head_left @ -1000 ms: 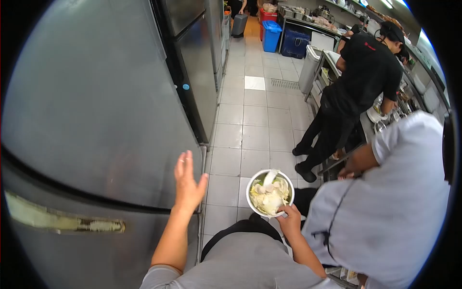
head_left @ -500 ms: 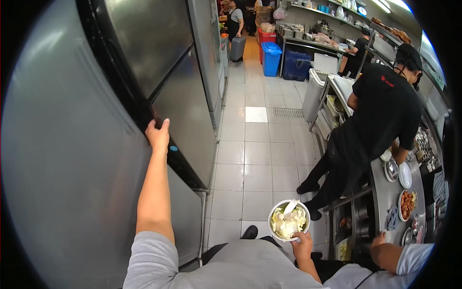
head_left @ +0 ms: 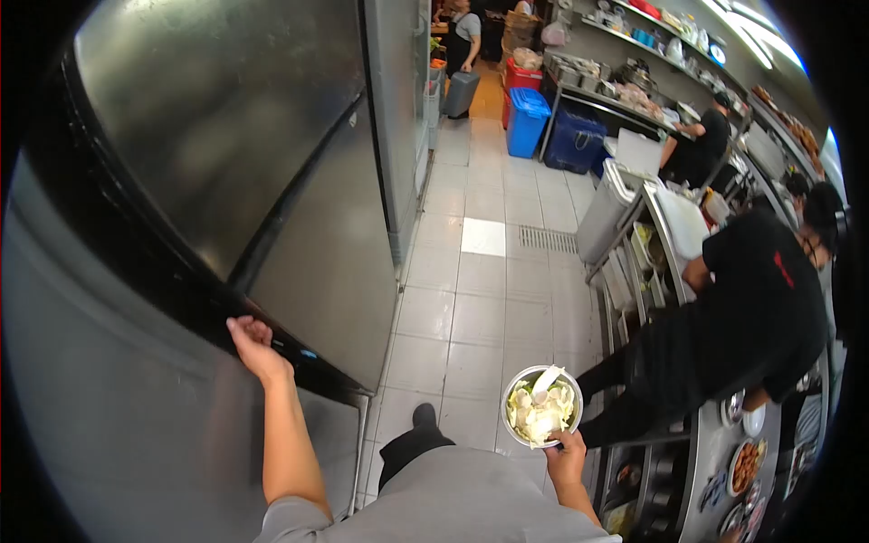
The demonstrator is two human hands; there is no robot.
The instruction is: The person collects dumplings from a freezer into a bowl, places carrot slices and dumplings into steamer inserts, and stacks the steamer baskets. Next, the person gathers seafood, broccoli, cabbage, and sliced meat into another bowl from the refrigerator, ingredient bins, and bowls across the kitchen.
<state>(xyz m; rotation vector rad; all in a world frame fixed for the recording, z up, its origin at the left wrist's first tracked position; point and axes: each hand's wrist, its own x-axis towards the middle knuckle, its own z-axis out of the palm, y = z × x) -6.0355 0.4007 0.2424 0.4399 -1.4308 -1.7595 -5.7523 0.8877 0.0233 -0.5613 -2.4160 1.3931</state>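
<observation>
My right hand (head_left: 567, 460) grips the lower rim of a round metal bowl (head_left: 509, 429), thumb over the edge. Pale cut cabbage (head_left: 543, 414) fills the bowl, with a long white piece lying across the top. My left hand (head_left: 257, 351) reaches forward to the dark edge of a steel refrigerator door (head_left: 190, 398). Its fingers are curled against that edge, and the wrist is turned so that part of the palm shows. Another steel panel (head_left: 317, 217) rises just beyond the dark edge.
At right a co-worker in black (head_left: 751, 308) bends over a steel counter (head_left: 715, 434) holding a dish of reddish food (head_left: 747, 466). Farther off are a blue bin (head_left: 527, 122), a grey bin (head_left: 611, 208) and other people. A tiled aisle (head_left: 489, 308) with a floor drain (head_left: 547, 239) runs between.
My left hand has moved down and nearer along the dark edge, and its wrist has turned. My view has shifted forward and tilted. The bowl stays in my right hand.
</observation>
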